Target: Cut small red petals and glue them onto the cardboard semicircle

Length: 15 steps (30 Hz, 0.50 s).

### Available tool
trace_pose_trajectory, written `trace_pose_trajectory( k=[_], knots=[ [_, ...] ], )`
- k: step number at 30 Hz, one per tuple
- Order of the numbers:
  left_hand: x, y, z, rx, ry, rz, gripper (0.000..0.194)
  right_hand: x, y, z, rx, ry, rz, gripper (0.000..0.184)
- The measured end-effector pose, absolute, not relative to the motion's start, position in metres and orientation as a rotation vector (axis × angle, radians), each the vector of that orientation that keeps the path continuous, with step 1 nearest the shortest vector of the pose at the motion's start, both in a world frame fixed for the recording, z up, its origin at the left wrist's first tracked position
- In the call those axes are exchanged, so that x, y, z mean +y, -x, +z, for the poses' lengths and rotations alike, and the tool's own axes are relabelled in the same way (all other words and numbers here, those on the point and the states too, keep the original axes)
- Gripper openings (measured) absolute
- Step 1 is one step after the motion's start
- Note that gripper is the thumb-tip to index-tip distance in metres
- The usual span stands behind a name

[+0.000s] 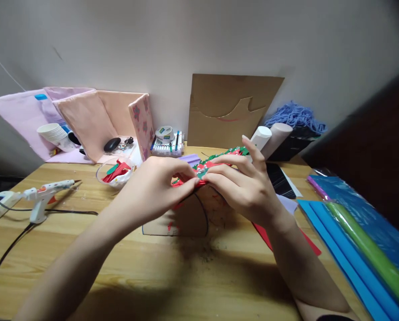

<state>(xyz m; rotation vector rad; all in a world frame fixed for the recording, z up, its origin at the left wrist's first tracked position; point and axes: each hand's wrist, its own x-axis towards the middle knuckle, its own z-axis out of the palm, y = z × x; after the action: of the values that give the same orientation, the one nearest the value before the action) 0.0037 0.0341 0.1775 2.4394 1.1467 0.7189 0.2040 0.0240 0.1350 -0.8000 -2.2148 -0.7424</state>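
A brown cardboard form (182,223) with a curved edge and red marks stands on the table in front of me. Along its top lies a red and green decorated strip (202,170) with silvery bits on it. My left hand (162,180) is closed, thumb and fingers pinching the near left edge of this strip. On the opposite side, my right hand (243,183) grips the strip with its fingertips close to the left thumb, one finger raised. The fingers hide part of the strip, and I cannot make out its material.
At left lies a hot glue gun (42,196) with a black cord. Behind are a clear bowl (114,174) of red scraps, folded pink panels (85,120), a marker box (168,147) and a cut cardboard sheet (233,107). Blue sheets (340,240) and a green roll (363,240) lie right.
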Motion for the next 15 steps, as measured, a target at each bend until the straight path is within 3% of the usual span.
trace_pose_trajectory(
  k=[8, 15],
  knots=[
    [0.049, 0.0, 0.187, 1.102, -2.318, 0.461, 0.026, 0.024, -0.207, 0.136, -2.239, 0.662, -0.611, 0.017],
    [0.053, 0.0, 0.177, 0.907, -2.377, 0.456, 0.022, 0.021, -0.211, 0.14, -2.278, 0.62, -0.61, 0.015]
  ],
)
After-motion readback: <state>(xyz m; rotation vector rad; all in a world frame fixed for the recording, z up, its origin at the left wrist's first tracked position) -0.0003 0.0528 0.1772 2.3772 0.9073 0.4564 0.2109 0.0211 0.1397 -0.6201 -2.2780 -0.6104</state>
